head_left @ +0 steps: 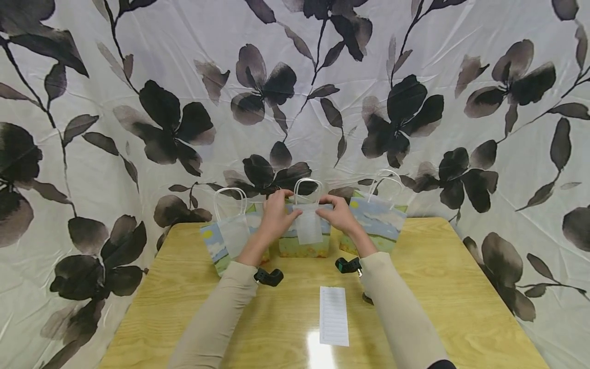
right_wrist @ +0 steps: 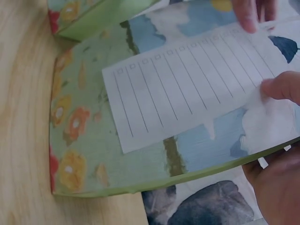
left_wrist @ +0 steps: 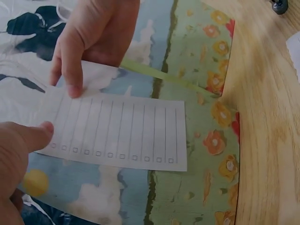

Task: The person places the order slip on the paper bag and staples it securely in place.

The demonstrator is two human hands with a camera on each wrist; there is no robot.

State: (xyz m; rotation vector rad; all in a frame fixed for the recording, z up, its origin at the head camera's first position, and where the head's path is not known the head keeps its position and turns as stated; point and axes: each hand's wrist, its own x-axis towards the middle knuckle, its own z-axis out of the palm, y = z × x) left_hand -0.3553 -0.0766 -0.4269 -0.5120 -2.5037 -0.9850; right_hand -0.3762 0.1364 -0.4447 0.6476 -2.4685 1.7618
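Note:
A paper gift bag [head_left: 304,251] with white twisted handles and a painted sky-and-flowers print stands in the middle of the row. Against its front lies a white checklist sheet [head_left: 309,228], its ruled lines and small boxes plain in the left wrist view [left_wrist: 117,131]. My left hand [head_left: 276,212] pinches the sheet's upper left part against the bag, thumb in front and fingers at the bag's upper edge. On the other side my right hand [head_left: 340,212] does likewise, its thumb [right_wrist: 281,87] on the sheet and its other fingers partly hidden behind the bag.
To the left stands a matching bag [head_left: 214,246] with a similar sheet [head_left: 234,236] on its front. Another matching bag [head_left: 375,215] is at right. A loose checklist [head_left: 334,316] lies on the wooden table [head_left: 286,318]. Floral cloth [head_left: 350,133] hangs behind.

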